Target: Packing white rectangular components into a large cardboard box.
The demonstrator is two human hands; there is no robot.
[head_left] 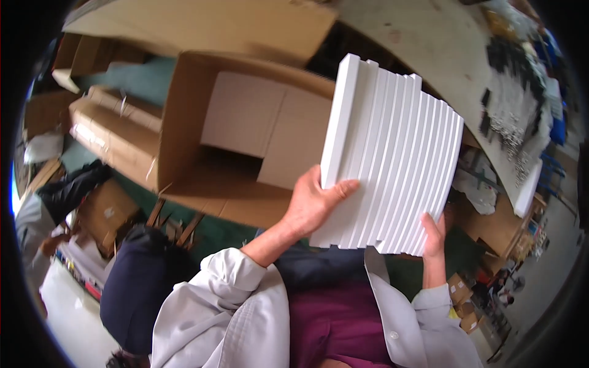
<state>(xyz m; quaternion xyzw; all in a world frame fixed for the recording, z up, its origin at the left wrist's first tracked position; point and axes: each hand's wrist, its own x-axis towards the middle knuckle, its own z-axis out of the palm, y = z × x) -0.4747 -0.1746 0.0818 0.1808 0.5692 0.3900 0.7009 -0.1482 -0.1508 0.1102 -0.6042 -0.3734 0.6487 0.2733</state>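
A thick stack of narrow white strips or slim boxes (392,153), pressed side by side, is held up in front of me between both hands. My left hand (316,199) grips its left side, thumb lying over the face. At the lower right corner, my right hand (434,236) closes on the other side; its thumb shows and the other fingers are hidden behind. Just left of the stack, partly behind it, stands a large cardboard box (175,132) with its top open. Pale cardboard lines part of its inside, and a dark gap shows near the bottom.
A pale table (423,34) at the upper right bears a heap of slim pieces with black ends (512,110). Another cardboard box (116,132) lies beyond the large one. A person in a dark cap (138,288) is close at my lower left.
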